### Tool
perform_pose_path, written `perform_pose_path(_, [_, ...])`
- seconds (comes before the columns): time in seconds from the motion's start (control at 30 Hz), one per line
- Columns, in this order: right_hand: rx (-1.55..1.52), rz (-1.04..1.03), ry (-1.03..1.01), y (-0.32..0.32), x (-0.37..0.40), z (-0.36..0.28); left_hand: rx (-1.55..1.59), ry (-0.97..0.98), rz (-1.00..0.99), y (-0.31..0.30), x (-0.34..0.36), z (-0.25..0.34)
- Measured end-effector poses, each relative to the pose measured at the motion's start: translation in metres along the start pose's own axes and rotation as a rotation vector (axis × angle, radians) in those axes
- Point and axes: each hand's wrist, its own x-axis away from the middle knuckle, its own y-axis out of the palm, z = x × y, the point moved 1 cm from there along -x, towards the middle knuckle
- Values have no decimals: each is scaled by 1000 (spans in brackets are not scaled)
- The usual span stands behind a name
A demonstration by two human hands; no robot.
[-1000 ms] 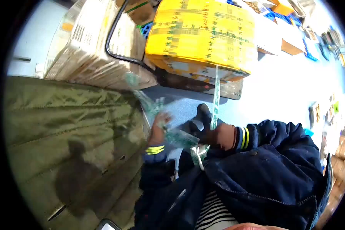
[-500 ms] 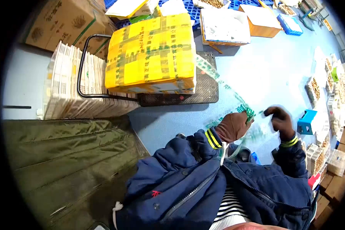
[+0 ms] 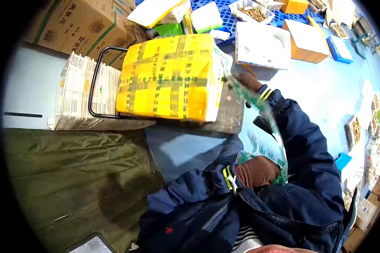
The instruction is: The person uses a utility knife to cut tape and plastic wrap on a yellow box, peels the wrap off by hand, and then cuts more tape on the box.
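Observation:
My left hand (image 3: 257,172), in a brown glove, is closed around a crumpled bunch of clear packing tape (image 3: 281,158) with green print, low in front of my jacket. From there the tape loops up to the right side of a yellow box (image 3: 162,80) banded with printed tape. Beside that side, my gloved right hand (image 3: 245,81) grips the tape with its fingertips; the tape partly covers the fingers. The box rests on a dark flat trolley (image 3: 229,111) with a black tubular handle (image 3: 93,84).
Stacked white plastic crates (image 3: 82,90) stand left of the box, with brown cartons (image 3: 78,31) behind. A green quilted cover (image 3: 80,173) lies at the lower left. An open white box (image 3: 264,44) and an orange box (image 3: 306,40) stand beyond. Trays of brown produce line the right.
My right hand has moved up and left to the box's side. The left hand has dropped lower, still holding tape. The view has shifted, and the box appears slightly turned.

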Motion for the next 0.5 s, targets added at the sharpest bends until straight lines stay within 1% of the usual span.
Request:
perform_pose_path(0.03, [5,-2,-7,-22,-6,1,58,52,45,-55,-28,10])
perform_pose_path(0.07, [-480,234,7,-66,-11,-9,116,107,97,-99,-51,7])
perform_pose_path(0.1, [-678,325,109,-109,-14,-18,-154,231,325,-117,-58,-24])
perform_pose_path(0.13, [-880,441,194,-152,-17,-27,304,-143,352,-137,-61,-49])
perform_pose_path(0.17, [-868,346,163,-165,-24,-3,799,-480,551,-157,-63,-72])
perform_pose_path(0.2, [-854,251,131,-177,-30,20,965,-605,719,-164,-67,-109])
perform_pose_path(0.23, [-77,427,-63,-180,-39,0,1137,-490,840,-172,-68,-129])
perform_pose_path(0.3, [-400,412,71,-194,-62,-2,1398,-449,1023,-212,-93,-130])
perform_pose_path(0.33, [-1221,348,372,-201,-85,-2,1545,-434,1035,-228,-102,-143])
perform_pose_path(0.37, [-1327,257,338,-202,-105,-4,1688,-402,1049,-245,-115,-165])
perform_pose_path(0.4, [-1199,175,259,-203,-120,-4,1876,-335,992,-258,-131,-192])
perform_pose_path(0.43, [-1068,95,178,-205,-132,-7,1892,-184,921,-267,-148,-200])
perform_pose_path(0.47, [-847,-14,110,-207,-140,-14,2177,203,628,-279,-165,-215])
perform_pose_path(0.5, [-782,-161,34,-200,-149,-8,2184,325,590,-283,-169,-226])
